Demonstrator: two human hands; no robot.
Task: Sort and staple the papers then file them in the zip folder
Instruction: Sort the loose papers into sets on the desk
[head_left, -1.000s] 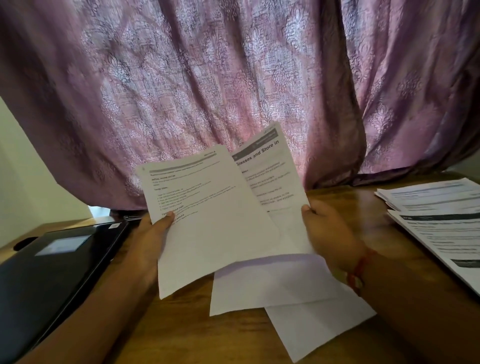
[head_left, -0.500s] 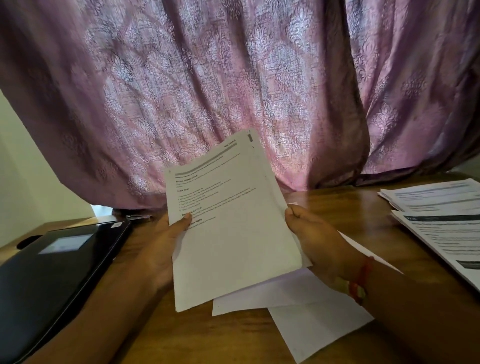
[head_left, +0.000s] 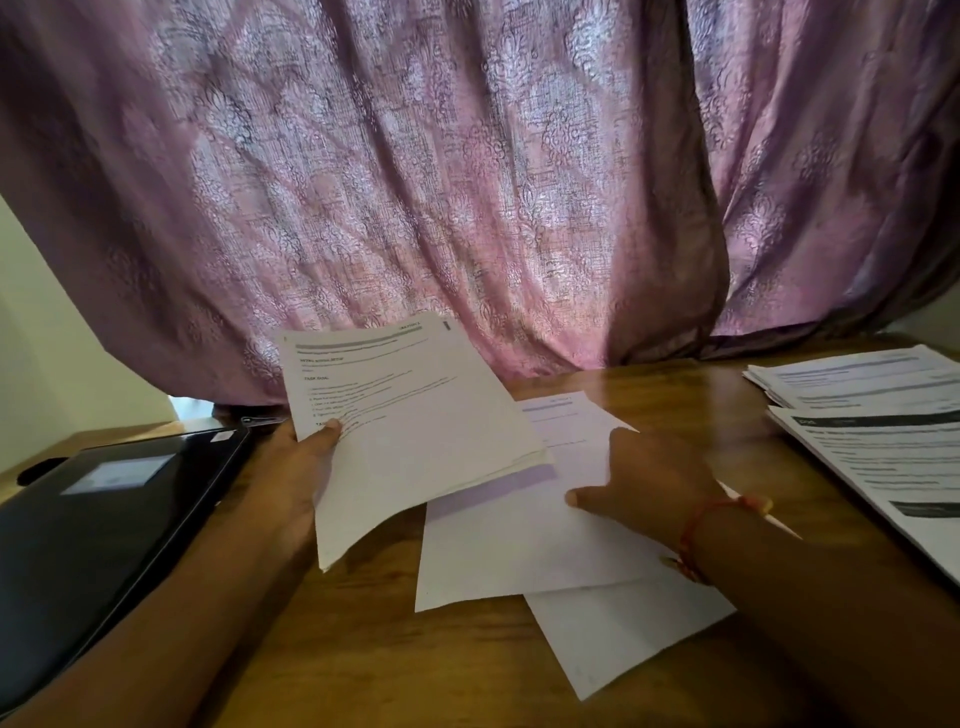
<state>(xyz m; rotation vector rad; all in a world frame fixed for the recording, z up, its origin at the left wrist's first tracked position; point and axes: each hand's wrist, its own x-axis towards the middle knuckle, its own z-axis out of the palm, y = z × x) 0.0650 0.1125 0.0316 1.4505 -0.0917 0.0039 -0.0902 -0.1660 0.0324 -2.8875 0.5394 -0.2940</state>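
Head view shows sorting: the left hand (head_left: 298, 462) pinches a thin sheaf of white printed papers (head_left: 415, 431) above the wooden desk (head_left: 395, 670). The right hand (head_left: 649, 480), fingers relaxed, touches the loose white sheets (head_left: 519, 551); it should probably lift one next.

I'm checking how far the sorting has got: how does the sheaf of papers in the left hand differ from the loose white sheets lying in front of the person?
The sheaf of printed white papers is lifted off the wooden table, gripped by the left hand; the loose white sheets lie flat under the open right hand. The sheaf's edges are roughly squared; the sheets are fanned at different angles. Both are white printed paper.
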